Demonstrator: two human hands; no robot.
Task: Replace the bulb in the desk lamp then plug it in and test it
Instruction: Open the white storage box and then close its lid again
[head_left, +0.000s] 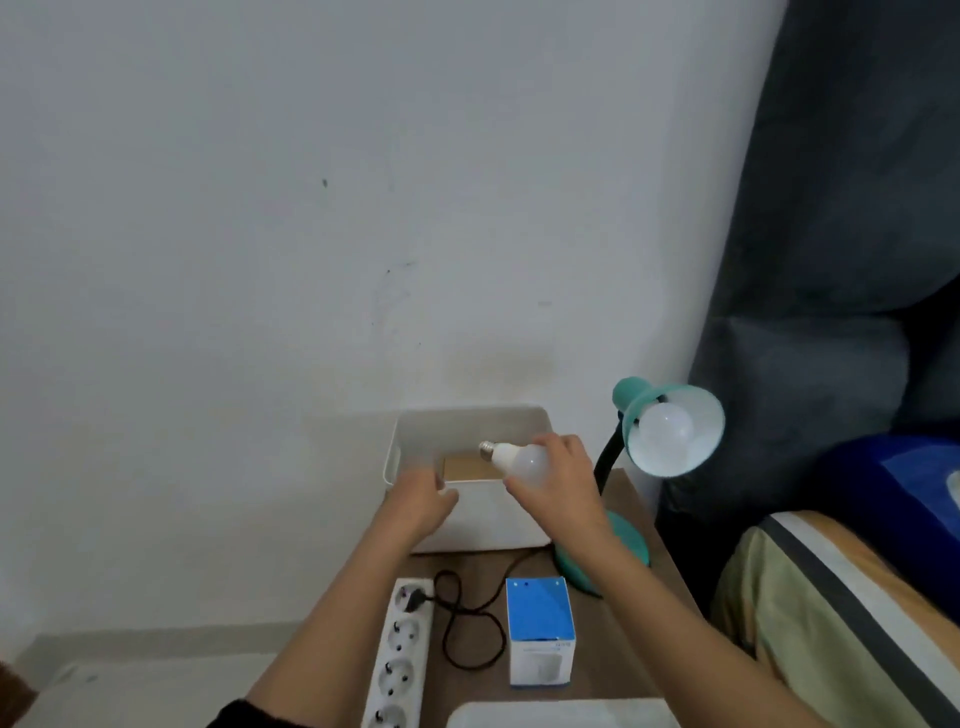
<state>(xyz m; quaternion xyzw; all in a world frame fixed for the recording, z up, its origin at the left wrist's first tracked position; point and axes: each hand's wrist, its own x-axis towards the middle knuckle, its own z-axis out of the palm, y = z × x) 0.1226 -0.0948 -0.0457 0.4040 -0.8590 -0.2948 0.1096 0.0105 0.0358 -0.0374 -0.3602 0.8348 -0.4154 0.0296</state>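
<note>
Gripping a loose bulb (522, 462) over the open white box (467, 421), the right hand (558, 480) is wrapping its glass while the left hand (423, 496) is steadying the box's front rim, spread, likely for stowing, as the lamp (670, 431) is already carrying another bulb.

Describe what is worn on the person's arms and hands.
Both forearms are bare from wrist to near the elbow. The left arm shows the edge of a dark sleeve pushed up at the bottom of the frame; no sleeve shows on the right arm. The left hand and right hand wear no gloves, and no rings, watch or bracelets are visible.
</note>
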